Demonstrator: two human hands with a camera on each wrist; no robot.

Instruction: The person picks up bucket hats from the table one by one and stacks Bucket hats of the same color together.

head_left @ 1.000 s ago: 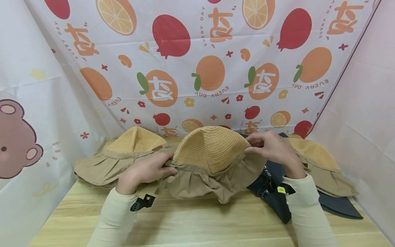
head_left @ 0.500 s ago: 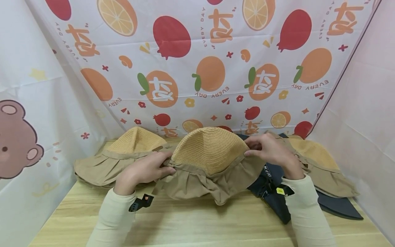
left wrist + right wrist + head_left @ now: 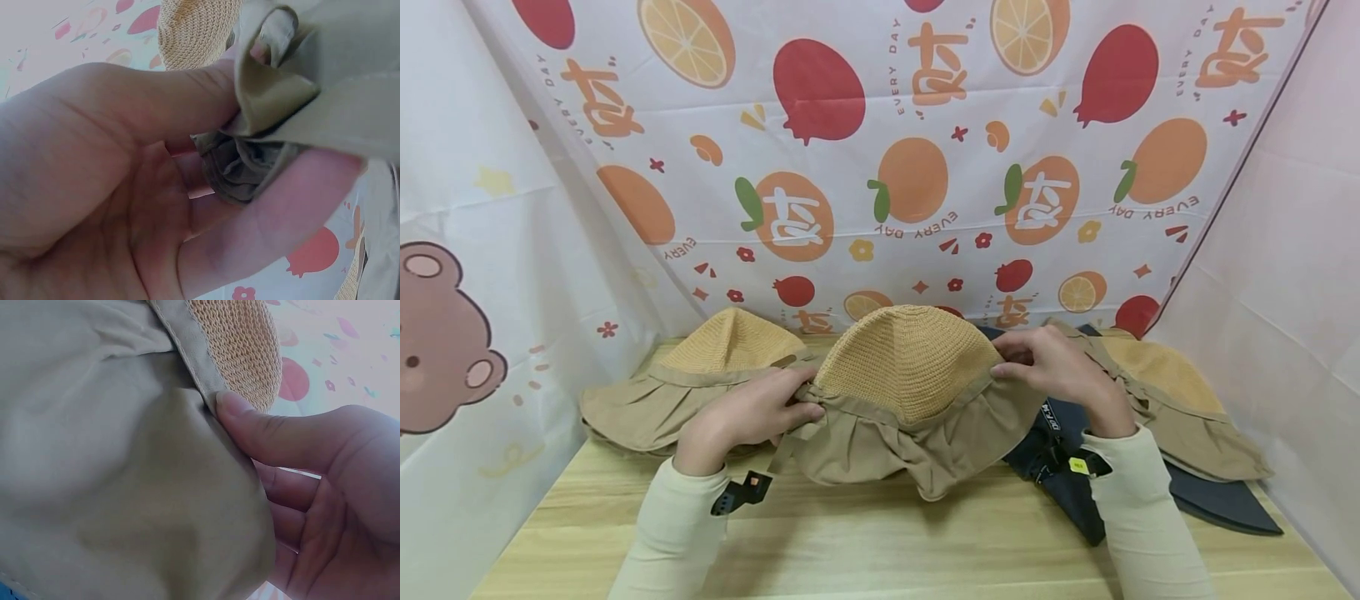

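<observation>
Held hat (image 3: 910,367): I am viewing it over the middle of the table (image 3: 835,558), crown up, tan brim drooping in folds toward the near side; whether its far side is resting on anything, I cannot tell.
Left hand (image 3: 748,412): it is pinching the hat's left side where band meets brim, a fold of cloth between thumb and fingers.
Right hand (image 3: 1063,367): it is gripping the right side, thumb on the band's edge, the other fingers passing behind the brim.
Step at the brim: I am judging this to be a two-handed steadying and straightening of the hat.
Next move at the band: I am rating it as calling for a light, even pull from both sides, since the soft crown is likely to crease.
Left-side hat (image 3: 730,346): it is lying just beside the held one, partly behind the left hand and forearm.
Right-side hat (image 3: 1172,375): it is lying beyond the right wrist, over a dark brim (image 3: 1225,504).
Dark cloth item (image 3: 1075,500): it is sitting under the right forearm, its lettered strap showing; I am noting a possible snag there.
Fruit-print curtain (image 3: 910,179): it is hanging behind the hats, limiting reach backward.
</observation>
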